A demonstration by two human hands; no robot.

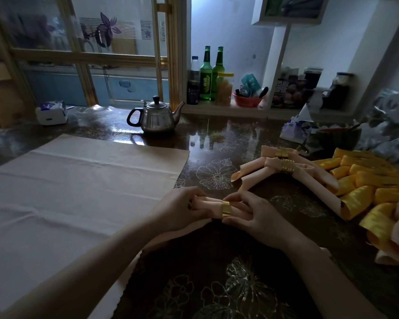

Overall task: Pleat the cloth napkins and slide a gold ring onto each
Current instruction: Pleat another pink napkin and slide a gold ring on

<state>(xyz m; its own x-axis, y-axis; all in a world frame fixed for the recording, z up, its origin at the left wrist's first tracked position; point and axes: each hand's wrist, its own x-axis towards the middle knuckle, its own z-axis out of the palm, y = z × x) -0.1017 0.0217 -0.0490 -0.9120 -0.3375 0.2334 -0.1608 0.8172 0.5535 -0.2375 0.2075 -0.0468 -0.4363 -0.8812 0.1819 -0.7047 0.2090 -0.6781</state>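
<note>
Napkin first: it sits between my two hands, gathered into a narrow peach bundle of pleats and running left to right over the dark flowered table. My left hand has its fingers curled round the bundle's left end, gripping it tight. My right hand pinches the gold ring, thumb on the near side, fingertips on the far side. The ring is already around the cloth, roughly midway between my hands, and the bundle's right part is hidden under my right fingers. Loose cloth trails from the bundle toward me beneath my left wrist.

Left of my hands a large pale cloth lies spread flat, its zigzag edge just beside my left hand. Off to the far right, two finished napkins lie together, each with its own gold band, touching a heap of yellow satin cloth that runs along the right edge. At the far side stands a steel teapot, spout pointing right, and a tissue pack sits far left. Two green bottles stand on the shelf behind.
</note>
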